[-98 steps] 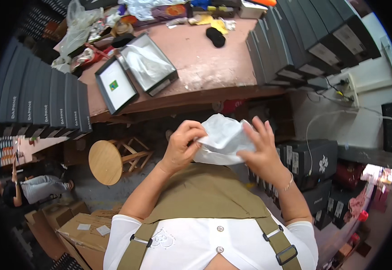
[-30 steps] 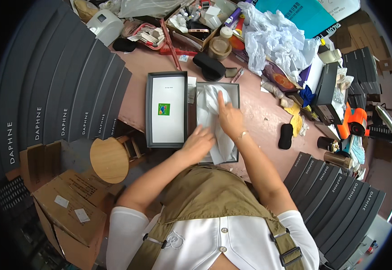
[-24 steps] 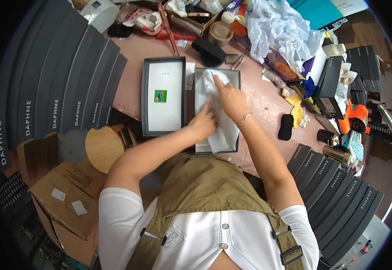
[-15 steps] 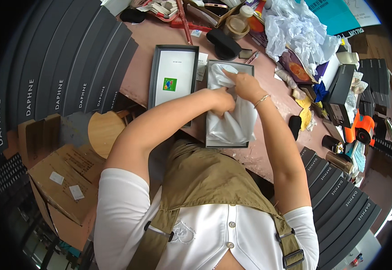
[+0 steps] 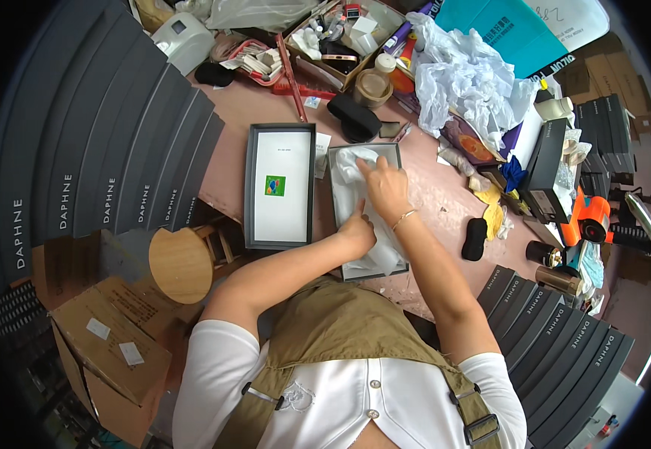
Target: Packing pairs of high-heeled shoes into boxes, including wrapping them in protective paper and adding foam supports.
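Observation:
A dark grey shoebox (image 5: 395,155) lies in front of me, lined with crumpled white tissue paper (image 5: 346,196). Over its middle is my left hand (image 5: 358,233), the index finger stretched out along the paper and the other fingers partly bent. My right hand (image 5: 387,188) touches the paper near the box's far end, with fingers extended and spread. What lies under the paper is hidden. Left of the box sits a dark grey lid (image 5: 279,226), white inside, bearing a green sticker (image 5: 274,185).
Tall stacks of grey shoeboxes (image 5: 116,135) rise at left, more boxes (image 5: 557,329) at lower right. Behind are a black case (image 5: 353,117), a jar (image 5: 373,87), a red stick (image 5: 291,78) and plastic bags (image 5: 468,75). A round stool (image 5: 182,266) and open carton (image 5: 108,333) stand lower left.
The view has shifted, so the table sits lower in it. My left hand has drawn back toward me, its index finger straightening. My right hand stays on the paper's far part, fingers more spread.

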`<state>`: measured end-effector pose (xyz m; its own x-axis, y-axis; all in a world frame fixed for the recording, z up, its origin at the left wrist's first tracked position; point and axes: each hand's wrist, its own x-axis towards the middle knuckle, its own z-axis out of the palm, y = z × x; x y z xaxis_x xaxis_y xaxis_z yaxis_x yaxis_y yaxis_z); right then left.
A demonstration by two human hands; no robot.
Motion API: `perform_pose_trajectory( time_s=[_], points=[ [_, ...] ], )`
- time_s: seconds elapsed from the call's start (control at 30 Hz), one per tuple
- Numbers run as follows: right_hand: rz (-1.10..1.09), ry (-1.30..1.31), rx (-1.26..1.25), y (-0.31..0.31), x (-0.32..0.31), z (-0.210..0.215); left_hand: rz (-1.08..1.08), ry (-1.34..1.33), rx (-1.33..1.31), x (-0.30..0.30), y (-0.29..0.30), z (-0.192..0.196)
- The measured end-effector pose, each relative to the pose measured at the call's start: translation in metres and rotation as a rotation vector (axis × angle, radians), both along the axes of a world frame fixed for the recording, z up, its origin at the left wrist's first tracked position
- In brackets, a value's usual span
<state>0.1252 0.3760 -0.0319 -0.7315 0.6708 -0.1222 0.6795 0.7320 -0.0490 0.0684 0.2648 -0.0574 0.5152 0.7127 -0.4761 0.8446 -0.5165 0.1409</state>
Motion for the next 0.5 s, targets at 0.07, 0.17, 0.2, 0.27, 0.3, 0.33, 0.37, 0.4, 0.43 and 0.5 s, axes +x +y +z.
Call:
perform_pose_trajectory(
  time_s=[0.07, 0.17, 0.2, 0.27, 0.3, 0.33, 0.37, 0.4, 0.43, 0.5],
  points=[
    [0.050, 0.188, 0.067, -0.020, 0.019, -0.034, 0.043, -0.114, 0.112, -0.001, -0.007, -0.009],
    [0.033, 0.274, -0.111, -0.022, 0.034, -0.030, 0.151, -0.360, 0.236, -0.004, -0.017, 0.003],
    [0.002, 0.364, -0.200, -0.020, 0.043, -0.015, 0.210, -0.556, 0.304, -0.012, -0.024, 0.018],
    [-0.073, 0.494, -0.132, -0.021, 0.067, 0.013, 0.518, -0.793, 0.411, -0.037, -0.038, 0.022],
    [-0.191, 0.512, -0.229, -0.026, 0.091, 0.007, 0.754, -0.830, 0.442, -0.052, -0.046, 0.019],
    [-0.301, 0.533, -0.326, -0.035, 0.117, -0.004, 0.973, -0.764, 0.530, -0.066, -0.054, 0.006],
    [-0.397, 0.559, -0.423, -0.047, 0.136, -0.015, 1.197, -0.682, 0.626, -0.075, -0.061, -0.010],
    [-0.441, 0.574, -0.516, -0.062, 0.149, -0.026, 1.241, -0.642, 0.429, -0.079, -0.065, -0.024],
    [-0.468, 0.592, -0.612, -0.079, 0.157, -0.039, 1.288, -0.591, 0.243, -0.084, -0.069, -0.038],
    [-0.515, 0.499, -0.769, -0.104, 0.160, -0.038, 1.282, -0.541, 0.173, -0.089, -0.076, -0.044]
  ],
)
